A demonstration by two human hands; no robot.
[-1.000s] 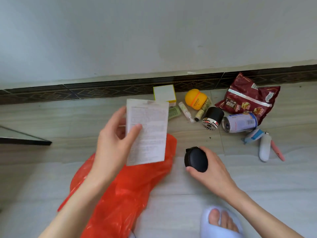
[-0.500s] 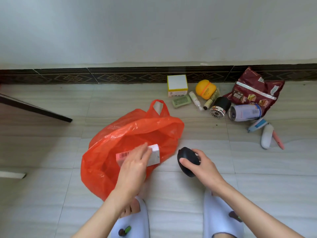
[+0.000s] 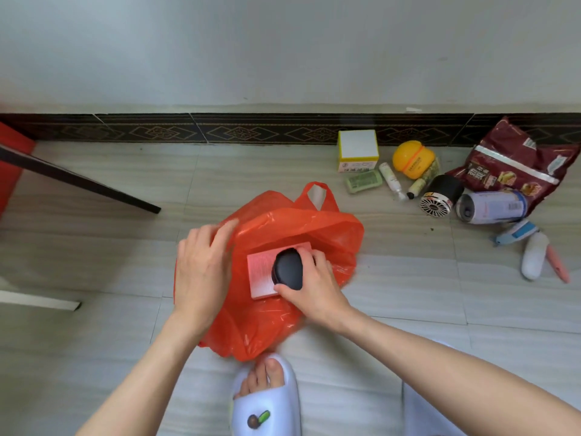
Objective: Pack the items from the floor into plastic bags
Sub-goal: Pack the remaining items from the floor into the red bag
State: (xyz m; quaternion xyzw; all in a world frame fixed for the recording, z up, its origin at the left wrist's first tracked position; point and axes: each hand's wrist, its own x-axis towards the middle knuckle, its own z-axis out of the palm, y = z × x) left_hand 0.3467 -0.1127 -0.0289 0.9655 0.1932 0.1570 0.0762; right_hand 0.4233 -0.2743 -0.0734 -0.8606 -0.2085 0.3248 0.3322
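A: How much is being packed at this point?

B: Little, judging by the floor. An orange bag (image 3: 283, 294) is lying at the centre of the frame, and a flat box (image 3: 259, 275) is resting in its mouth. A black case (image 3: 287, 269) is being held over that box by the right hand (image 3: 309, 286), whose fingers are curled round it. Whether the case is already touching the box cannot be told.

A: And the left hand?

B: The left hand (image 3: 201, 262) is being laid on the bag's left edge with its fingers fairly straight; nothing is being gripped that can be seen, though the plastic seems to be being held open.

A: What is being left for later?

B: Most of the pile at the upper right of the frame. A white-topped box (image 3: 358, 149), a yellow jar (image 3: 412, 158), a green pack (image 3: 363, 181), two small tubes (image 3: 390, 177), a black fan (image 3: 440, 196), a can (image 3: 492, 206), a red snack bag (image 3: 515, 165), a blue tool (image 3: 517, 232), a white stick (image 3: 534, 254) and a pink one (image 3: 558, 267) are all lying outside the bag.

A: Is anything standing in the way?

B: Not much. A dark bar (image 3: 78, 180) is crossing the upper left, well apart from the bag. A slippered foot (image 3: 267, 394) is being kept just below the bag, near its lower edge. The loose plastic is probably the one nuisance, since it may be folding over the opening.
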